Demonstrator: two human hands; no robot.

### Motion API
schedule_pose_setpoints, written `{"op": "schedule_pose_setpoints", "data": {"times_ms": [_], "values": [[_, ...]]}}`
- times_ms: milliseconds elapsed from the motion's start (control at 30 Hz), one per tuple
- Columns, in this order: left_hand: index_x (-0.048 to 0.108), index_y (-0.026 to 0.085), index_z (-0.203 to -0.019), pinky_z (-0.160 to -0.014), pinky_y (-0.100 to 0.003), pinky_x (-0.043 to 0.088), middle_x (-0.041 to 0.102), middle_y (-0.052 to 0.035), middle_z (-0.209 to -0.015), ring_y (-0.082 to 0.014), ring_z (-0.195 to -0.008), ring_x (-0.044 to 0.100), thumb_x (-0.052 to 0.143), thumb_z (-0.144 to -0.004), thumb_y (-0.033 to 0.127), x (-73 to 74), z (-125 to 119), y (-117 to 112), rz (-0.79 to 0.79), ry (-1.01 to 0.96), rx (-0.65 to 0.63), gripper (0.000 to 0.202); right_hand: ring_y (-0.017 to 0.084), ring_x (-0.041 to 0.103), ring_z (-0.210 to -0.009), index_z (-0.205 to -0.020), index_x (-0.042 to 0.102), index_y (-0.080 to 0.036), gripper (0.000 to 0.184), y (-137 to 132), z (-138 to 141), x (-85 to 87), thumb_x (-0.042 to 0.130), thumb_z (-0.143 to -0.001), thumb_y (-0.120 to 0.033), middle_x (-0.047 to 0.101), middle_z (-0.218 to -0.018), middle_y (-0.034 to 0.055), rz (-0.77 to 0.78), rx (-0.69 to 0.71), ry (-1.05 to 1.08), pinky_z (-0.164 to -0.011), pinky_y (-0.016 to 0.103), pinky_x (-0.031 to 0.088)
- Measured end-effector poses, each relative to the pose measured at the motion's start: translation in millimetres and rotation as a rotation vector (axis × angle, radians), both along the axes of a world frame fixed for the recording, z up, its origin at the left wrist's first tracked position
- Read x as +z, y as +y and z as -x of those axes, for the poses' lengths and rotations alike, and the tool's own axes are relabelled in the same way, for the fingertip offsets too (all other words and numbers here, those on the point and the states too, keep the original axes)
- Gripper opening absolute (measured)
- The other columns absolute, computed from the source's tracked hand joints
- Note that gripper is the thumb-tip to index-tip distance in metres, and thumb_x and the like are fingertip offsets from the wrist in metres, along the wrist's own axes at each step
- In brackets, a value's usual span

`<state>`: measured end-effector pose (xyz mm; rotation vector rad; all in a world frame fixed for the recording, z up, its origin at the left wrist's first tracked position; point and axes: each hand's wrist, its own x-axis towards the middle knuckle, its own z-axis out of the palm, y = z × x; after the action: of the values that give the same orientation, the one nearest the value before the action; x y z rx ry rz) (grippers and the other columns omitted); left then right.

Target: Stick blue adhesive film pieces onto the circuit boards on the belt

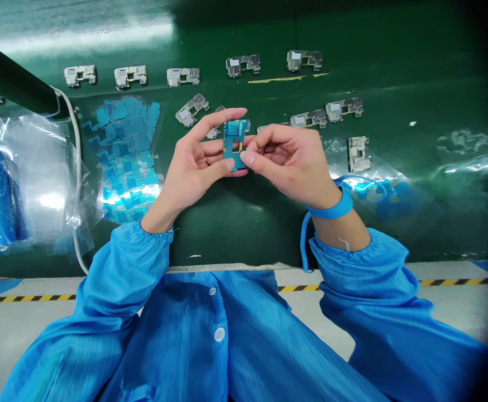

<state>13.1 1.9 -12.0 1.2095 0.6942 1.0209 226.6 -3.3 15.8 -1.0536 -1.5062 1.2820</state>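
My left hand [200, 156] holds a small blue-faced circuit board [232, 146] upright by its edges, fingers at the top and thumb near the bottom. My right hand [288, 159] is closed, with thumb and index finger pinched at the board's lower right edge. Whether the right fingertips grip the board itself or a film on it is hard to make out. Behind my hands lie more circuit boards, one tilted board [192, 110] to the left and others [309, 118] to the right, partly covered by my right hand.
Several circuit boards [183, 76] form a row along the back of the green table [235, 234]. Left are a sheet of blue film pieces [130, 151], a white cable [77, 167] and plastic bags [38, 184]. A coiled blue cord [305, 243] hangs from my right wristband [334, 207].
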Motion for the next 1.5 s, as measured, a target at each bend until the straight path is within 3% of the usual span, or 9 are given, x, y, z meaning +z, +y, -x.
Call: {"op": "schedule_pose_setpoints", "data": {"times_ms": [367, 567, 700, 900, 1133, 1300, 1500], "values": [[0.06, 0.032, -0.159, -0.107, -0.056, 0.073, 0.087, -0.0045, -0.128, -0.0373, -0.134, 0.08, 0.092, -0.087, 0.052, -0.2, 0, -1, -0.003, 0.003, -0.012, 0.082, 0.03, 0.082, -0.111, -0.081, 0.073, -0.023, 0.029, 1, -1, -3.0, 0.094, -0.089, -0.041, 0.073, -0.084, 0.0037, -0.003, -0.002, 0.023, -0.085, 0.04, 0.074], [0.06, 0.031, -0.158, -0.112, -0.061, 0.07, 0.087, -0.0067, -0.13, -0.0398, -0.14, 0.077, 0.093, -0.087, 0.054, -1.0, 0, -1, 0.001, -0.002, -0.008, 0.081, 0.03, 0.082, -0.11, -0.082, 0.073, -0.024, 0.026, 0, -2, -3.7, 0.091, -0.092, -0.04, 0.074, -0.084, 0.0044, -0.041, -0.009, -0.02, -0.082, 0.039, 0.072], [0.058, 0.03, -0.16, -0.114, -0.062, 0.069, 0.086, -0.0094, -0.133, -0.0405, -0.142, 0.075, 0.092, -0.088, 0.054, -2.1, -2, -2, -0.006, 0.007, 0.015, 0.083, 0.027, 0.08, -0.101, -0.082, 0.073, -0.024, 0.029, 0, -2, -3.6, 0.092, -0.09, -0.044, 0.074, -0.084, 0.0039, -0.097, -0.04, -0.076, -0.084, 0.039, 0.07], [0.053, 0.032, -0.162, -0.111, -0.053, 0.071, 0.081, -0.0101, -0.146, -0.0364, -0.138, 0.078, 0.092, -0.089, 0.056, 2.0, -2, -4, -0.032, -0.013, 0.08, 0.086, 0.019, 0.071, -0.08, -0.089, 0.074, -0.025, 0.035, 2, -3, 2.4, 0.081, -0.101, -0.056, 0.076, -0.088, 0.0032, -0.136, -0.146, -0.083, -0.075, 0.036, 0.065], [0.05, 0.035, -0.163, -0.11, -0.046, 0.071, 0.077, -0.0106, -0.155, -0.0317, -0.124, 0.085, 0.096, -0.087, 0.057, 4.8, -1, -6, -0.052, -0.01, 0.131, 0.093, 0.017, 0.067, -0.075, -0.089, 0.073, -0.025, 0.046, 5, -2, -0.2, 0.074, -0.104, -0.068, 0.073, -0.083, 0.0023, -0.163, -0.14, -0.07, -0.069, 0.032, 0.059], [0.048, 0.036, -0.164, -0.115, -0.049, 0.069, 0.075, -0.0104, -0.158, -0.035, -0.138, 0.078, 0.093, -0.088, 0.056, 3.6, 0, -5, -0.066, -0.012, 0.101, 0.09, 0.019, 0.069, -0.08, -0.097, 0.074, -0.026, 0.042, 2, 1, -4.0, 0.072, -0.105, -0.067, 0.072, -0.088, 0.0031, -0.22, -0.182, -0.104, -0.075, 0.035, 0.062], [0.05, 0.037, -0.164, -0.119, -0.057, 0.065, 0.074, -0.0085, -0.158, -0.04, -0.156, 0.063, 0.084, -0.091, 0.056, 1.1, 3, -3, -0.055, -0.034, 0.091, 0.083, 0.027, 0.07, -0.091, -0.113, 0.08, -0.03, 0.032, 0, 1, -9.9, 0.08, -0.099, -0.059, 0.071, -0.097, 0.0074, -0.382, -0.136, -0.277, -0.09, 0.048, 0.066]]}}
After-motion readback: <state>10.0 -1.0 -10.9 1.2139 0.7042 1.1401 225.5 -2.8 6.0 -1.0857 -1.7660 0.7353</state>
